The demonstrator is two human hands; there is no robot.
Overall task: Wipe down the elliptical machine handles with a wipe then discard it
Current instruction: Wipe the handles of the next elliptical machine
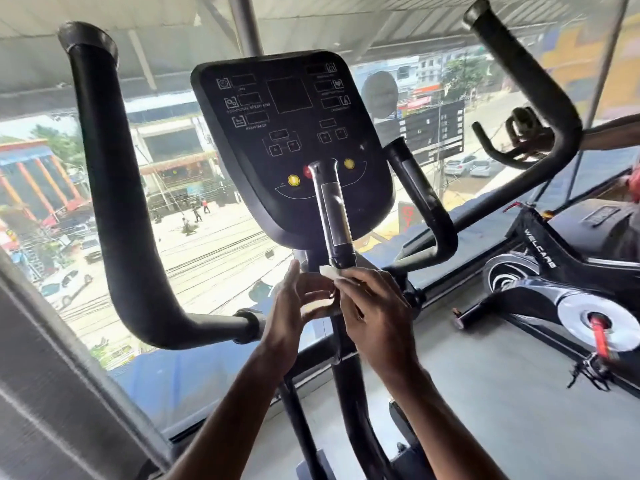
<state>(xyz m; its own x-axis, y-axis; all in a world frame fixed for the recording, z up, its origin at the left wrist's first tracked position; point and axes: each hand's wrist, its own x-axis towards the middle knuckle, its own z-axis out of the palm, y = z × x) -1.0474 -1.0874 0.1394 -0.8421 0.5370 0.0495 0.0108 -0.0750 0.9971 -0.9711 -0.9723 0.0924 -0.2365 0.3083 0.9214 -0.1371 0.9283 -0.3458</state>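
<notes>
The elliptical's black console [291, 147] faces me. In front of it rises a short fixed handle [334, 209] with a silver sensor strip. A long moving handle [114, 174] curves up on the left, another [540, 84] on the right. My right hand [375, 317] pinches a small white wipe [330, 271] just below the short handle's base. My left hand [294, 306] is beside it with fingers straight, fingertips close to the wipe. A second short handle [422, 202] stands right of the console.
A large window is straight ahead, overlooking a street. An exercise bike [568, 271] stands at the right on the grey floor. Another person's arm [609, 133] reaches to a bike handlebar at the far right. The elliptical's centre post [346, 375] runs down between my arms.
</notes>
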